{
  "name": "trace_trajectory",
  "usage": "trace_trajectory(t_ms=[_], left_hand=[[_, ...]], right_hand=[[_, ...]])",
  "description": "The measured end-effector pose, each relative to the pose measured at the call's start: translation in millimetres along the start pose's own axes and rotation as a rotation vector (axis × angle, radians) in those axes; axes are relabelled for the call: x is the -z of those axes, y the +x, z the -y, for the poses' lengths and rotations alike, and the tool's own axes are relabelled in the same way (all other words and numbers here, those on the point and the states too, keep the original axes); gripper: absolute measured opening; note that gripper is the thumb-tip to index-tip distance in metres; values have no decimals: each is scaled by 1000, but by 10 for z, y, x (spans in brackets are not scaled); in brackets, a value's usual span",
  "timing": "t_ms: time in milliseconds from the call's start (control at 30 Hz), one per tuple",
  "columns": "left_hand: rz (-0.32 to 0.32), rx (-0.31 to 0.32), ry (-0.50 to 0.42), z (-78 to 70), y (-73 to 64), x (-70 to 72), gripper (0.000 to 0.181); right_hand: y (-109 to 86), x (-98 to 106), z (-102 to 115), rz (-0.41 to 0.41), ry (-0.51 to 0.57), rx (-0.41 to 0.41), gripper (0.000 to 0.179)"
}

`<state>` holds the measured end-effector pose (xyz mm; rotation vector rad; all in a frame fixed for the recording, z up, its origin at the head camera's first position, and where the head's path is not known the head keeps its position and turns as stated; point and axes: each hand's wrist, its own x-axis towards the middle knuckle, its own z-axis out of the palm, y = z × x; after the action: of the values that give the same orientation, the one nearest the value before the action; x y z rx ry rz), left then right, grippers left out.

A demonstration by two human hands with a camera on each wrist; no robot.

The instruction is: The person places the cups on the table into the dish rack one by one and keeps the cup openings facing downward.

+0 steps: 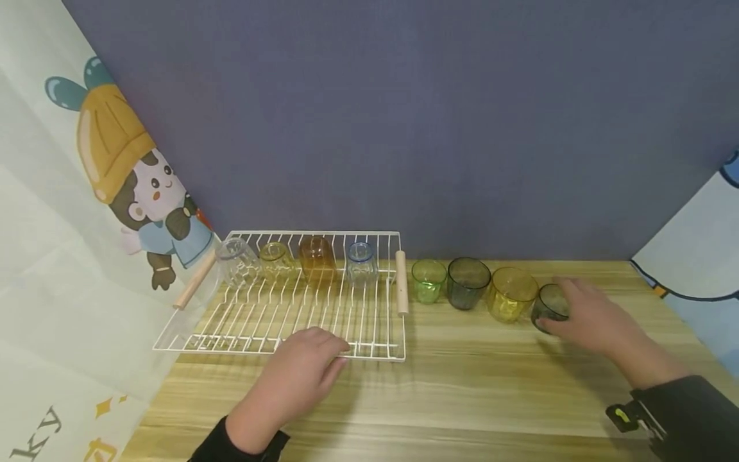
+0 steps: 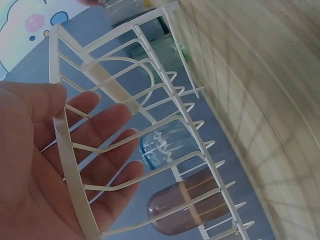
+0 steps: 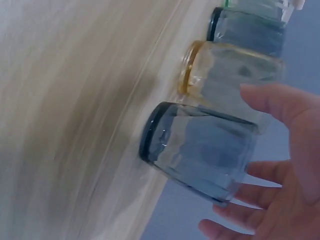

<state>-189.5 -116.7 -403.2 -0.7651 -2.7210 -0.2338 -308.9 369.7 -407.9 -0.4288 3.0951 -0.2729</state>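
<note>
My left hand [image 1: 305, 367] grips the front rail of a white wire rack [image 1: 271, 351], with its thumb at the rail and its fingers among the wires in the left wrist view. A clear glass [image 1: 238, 264], a yellow glass [image 1: 278, 266], an amber glass [image 1: 317, 263] and a blue-rimmed glass [image 1: 362, 266] stand along the rack's back. At the right, my right hand [image 1: 594, 317] is around a dark grey glass [image 3: 200, 150] on the table. Its thumb and fingers are spread about the glass's upper end, the thumb apart from it in the right wrist view.
Left of the dark grey glass stand a yellow glass [image 1: 512, 295], a larger dark glass [image 1: 469, 284] and a green glass [image 1: 428, 282] in a row. Wooden handles [image 1: 401, 282] rise at the rack's sides. A blue-grey wall [image 1: 404, 128] backs the wooden table [image 1: 462, 398].
</note>
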Motion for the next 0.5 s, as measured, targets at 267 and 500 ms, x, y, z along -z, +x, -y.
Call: trace_trajectory(t_ms=[267,500], left_hand=[[-15,-23,3,14,-5,-34,18],[-11,-21,27,25,-11,-42,20]], right_hand=[[106,-49,-74,35,13,13,94],[220,-57,-101,67,24,42,91]])
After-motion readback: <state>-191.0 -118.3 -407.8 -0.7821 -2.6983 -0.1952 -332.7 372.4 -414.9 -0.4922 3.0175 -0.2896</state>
